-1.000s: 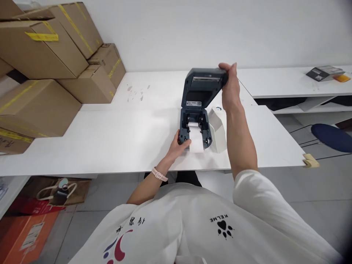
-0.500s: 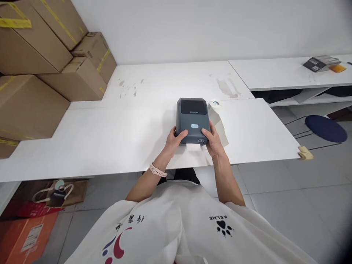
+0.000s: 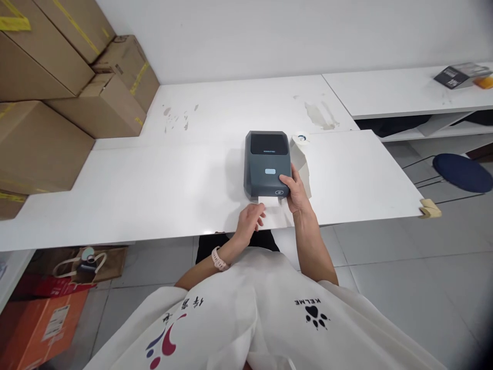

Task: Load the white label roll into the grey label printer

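Close to the desk's (image 3: pixel 169 190) front edge, a dark printer (image 3: pixel 267 165) sits with a white paper strip (image 3: pixel 269 201) poking out.
The right hand (image 3: pixel 299 196) clasps its right side, thumb on top; the left hand (image 3: pixel 249 222) meets the strip, pinching or not I cannot tell. Cardboard boxes (image 3: pixel 103 105) crowd the desk's left end.

A printer (image 3: pixel 268 165) rests on a table (image 3: pixel 173 174), a paper strip (image 3: pixel 270 201) jutting from its near edge. A person's right hand (image 3: pixel 298 192) holds its near right corner; the left hand (image 3: pixel 248 223) is before it, apparently touching the strip. A roll (image 3: pixel 299 140) lies to its right, boxes (image 3: pixel 117 110) are stacked at left, and a stool (image 3: pixel 462 172) stands beyond the table's right end.
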`<state>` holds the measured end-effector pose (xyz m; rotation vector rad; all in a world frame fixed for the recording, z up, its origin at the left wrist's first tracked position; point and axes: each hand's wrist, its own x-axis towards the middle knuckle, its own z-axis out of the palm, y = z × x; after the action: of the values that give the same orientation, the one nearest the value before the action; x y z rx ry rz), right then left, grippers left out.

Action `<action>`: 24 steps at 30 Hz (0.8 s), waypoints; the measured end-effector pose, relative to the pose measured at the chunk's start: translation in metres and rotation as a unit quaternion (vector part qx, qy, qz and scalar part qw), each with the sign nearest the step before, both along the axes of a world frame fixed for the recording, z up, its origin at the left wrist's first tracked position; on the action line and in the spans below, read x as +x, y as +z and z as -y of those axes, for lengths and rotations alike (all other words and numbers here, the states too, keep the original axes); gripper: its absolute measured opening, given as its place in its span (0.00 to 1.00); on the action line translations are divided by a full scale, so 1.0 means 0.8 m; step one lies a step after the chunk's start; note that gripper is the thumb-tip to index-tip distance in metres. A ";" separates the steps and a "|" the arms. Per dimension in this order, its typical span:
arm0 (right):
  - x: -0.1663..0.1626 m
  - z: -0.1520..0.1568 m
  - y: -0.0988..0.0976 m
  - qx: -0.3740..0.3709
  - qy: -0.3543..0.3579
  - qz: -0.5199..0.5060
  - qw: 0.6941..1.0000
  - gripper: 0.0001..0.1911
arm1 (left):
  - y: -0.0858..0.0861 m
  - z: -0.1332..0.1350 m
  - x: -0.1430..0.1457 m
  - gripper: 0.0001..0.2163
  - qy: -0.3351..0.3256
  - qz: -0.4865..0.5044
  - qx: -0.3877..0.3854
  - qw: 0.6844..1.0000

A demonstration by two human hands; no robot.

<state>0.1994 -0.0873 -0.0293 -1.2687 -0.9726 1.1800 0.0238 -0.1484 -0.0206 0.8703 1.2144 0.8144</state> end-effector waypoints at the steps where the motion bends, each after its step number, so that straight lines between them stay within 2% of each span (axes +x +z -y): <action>1: 0.000 -0.001 0.000 0.002 -0.001 0.009 1.000 0.51 | 0.003 0.000 0.004 0.19 -0.039 0.030 -0.026 0.998; 3: 0.000 -0.003 0.002 -0.004 -0.007 0.016 1.000 0.52 | 0.012 -0.008 0.010 0.16 -0.078 0.061 -0.037 0.994; 6: 0.001 -0.009 0.010 -0.014 -0.015 0.018 1.000 0.55 | 0.021 -0.022 0.010 0.14 -0.090 0.039 0.006 0.995; 11: 0.000 -0.024 0.026 0.005 -0.018 0.086 0.996 0.56 | 0.010 -0.019 -0.014 0.12 -0.151 0.006 0.031 0.988; 13: 0.000 -0.029 0.031 -0.001 -0.027 0.093 0.995 0.58 | 0.003 -0.018 -0.026 0.15 -0.107 -0.008 0.060 0.992; 16: 0.001 -0.028 0.037 -0.008 -0.015 0.110 0.994 0.60 | -0.002 -0.026 -0.039 0.17 0.067 -0.045 0.149 0.986; 18: 0.003 -0.019 0.039 -0.006 0.002 0.110 0.994 0.58 | 0.001 -0.036 -0.042 0.15 0.131 -0.064 0.197 0.970; 20: 0.007 -0.004 0.037 0.004 0.008 0.102 0.995 0.53 | 0.007 -0.045 -0.042 0.20 0.111 -0.076 0.212 0.968; 24: 0.012 0.026 0.032 0.038 -0.019 0.086 0.995 0.42 | 0.028 -0.056 -0.035 0.28 0.016 -0.063 0.213 0.975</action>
<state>0.2089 -0.1079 -0.0038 -1.3390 -1.1040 1.0076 -0.0041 -0.1040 0.0016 1.2686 1.1840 1.0816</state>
